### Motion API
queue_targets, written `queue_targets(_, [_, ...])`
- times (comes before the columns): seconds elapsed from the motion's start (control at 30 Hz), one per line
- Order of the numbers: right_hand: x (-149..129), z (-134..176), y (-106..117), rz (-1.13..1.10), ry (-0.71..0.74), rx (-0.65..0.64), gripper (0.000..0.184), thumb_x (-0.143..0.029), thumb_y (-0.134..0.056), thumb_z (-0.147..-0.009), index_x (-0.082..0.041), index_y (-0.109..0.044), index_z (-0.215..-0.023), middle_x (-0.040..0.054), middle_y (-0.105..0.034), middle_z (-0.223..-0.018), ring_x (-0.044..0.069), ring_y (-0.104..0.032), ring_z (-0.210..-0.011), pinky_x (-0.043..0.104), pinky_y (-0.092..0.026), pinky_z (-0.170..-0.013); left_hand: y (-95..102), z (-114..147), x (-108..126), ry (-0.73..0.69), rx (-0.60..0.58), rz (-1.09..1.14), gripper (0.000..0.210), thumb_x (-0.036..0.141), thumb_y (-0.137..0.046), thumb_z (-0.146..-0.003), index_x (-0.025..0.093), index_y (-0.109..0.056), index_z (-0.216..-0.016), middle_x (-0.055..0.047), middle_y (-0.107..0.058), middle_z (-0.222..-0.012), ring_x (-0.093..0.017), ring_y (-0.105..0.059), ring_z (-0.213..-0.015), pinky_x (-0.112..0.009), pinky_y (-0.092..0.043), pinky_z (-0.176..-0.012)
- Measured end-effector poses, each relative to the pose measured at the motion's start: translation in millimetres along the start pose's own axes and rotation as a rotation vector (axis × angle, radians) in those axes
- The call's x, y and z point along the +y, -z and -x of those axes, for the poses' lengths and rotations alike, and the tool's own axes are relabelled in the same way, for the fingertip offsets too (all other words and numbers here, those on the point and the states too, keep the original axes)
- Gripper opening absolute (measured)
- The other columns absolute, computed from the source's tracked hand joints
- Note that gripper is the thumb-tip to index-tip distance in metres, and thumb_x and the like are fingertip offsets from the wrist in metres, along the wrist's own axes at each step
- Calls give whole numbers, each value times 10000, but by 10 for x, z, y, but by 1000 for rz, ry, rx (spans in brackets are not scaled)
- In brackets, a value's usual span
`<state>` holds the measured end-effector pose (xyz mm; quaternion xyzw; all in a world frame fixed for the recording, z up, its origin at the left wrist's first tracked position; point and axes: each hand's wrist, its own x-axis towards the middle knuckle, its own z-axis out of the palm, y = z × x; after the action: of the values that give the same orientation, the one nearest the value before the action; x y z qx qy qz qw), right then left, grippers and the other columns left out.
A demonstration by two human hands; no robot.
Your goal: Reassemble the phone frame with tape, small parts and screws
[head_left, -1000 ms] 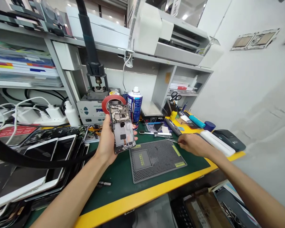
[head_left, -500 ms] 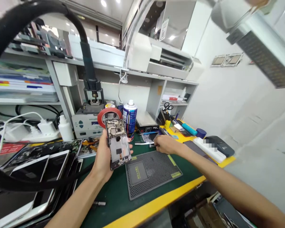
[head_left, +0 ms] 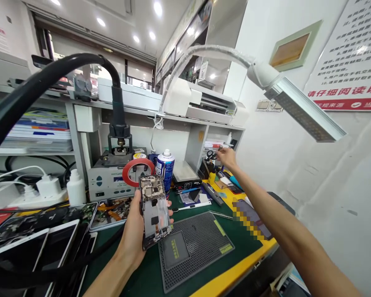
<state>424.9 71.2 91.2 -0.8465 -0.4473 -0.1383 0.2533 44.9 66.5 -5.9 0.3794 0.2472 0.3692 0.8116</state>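
My left hand point(head_left: 135, 229) grips an opened phone point(head_left: 155, 212) from below and the side. Its back is off, so the circuit board at the top and a bare inner frame show, tilted toward me above the mat's left end. My right hand point(head_left: 227, 158) reaches far out to the tool holder point(head_left: 206, 169) at the back right. Its fingers are pinched beside the black handles of the scissors point(head_left: 210, 155); whatever they hold is too small to make out. Beneath the phone's right side lies a grey perforated mat point(head_left: 200, 251).
A blue spray can point(head_left: 165, 167) and a red tape roll point(head_left: 138, 172) stand behind the phone. A black hose point(head_left: 77, 62) arches over the left side, above stacked tablets point(head_left: 37, 251). A lamp point(head_left: 306, 109) hangs at upper right. Tweezers point(head_left: 221, 215) lie behind the mat.
My right hand has gone from the tools behind the mat up and back to the scissors. The view has tilted upward. My left hand still holds the phone.
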Motion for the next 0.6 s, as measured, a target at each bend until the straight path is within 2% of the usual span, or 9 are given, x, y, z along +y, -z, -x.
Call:
queue_targets(0.2, [-49,-110,-239,24,-104,67,322,-329,-609,-961,-173,-595,-1242,93,-621,-1251,236,-646,-1043,442,-556,-872,22,-2,21,-5,-6,19,555,590,-403,-953,166,-646,-1215,-145,-756,-1048,-312,-741,-880,-469,-613,-811])
queue_targets(0.43, [-38,-170,-405,84,-213,-20,320,-326,-616,-958,-169,-600,-1237,102,-619,-1252,234,-645,-1047,434,-555,-876,37,20,51,-35,-20,14,558,589,-381,-962,173,-640,-1228,-133,-760,-1021,-297,-744,-842,-457,-616,-784])
queue_targets(0.6, [-84,-237,-420,127,-294,-75,329,-326,-618,-957,-165,-595,-1243,103,-619,-1250,235,-646,-1044,436,-557,-872,50,20,72,-33,-18,26,602,604,-361,-960,143,-661,-1204,-155,-764,-976,-307,-750,-812,-456,-624,-748])
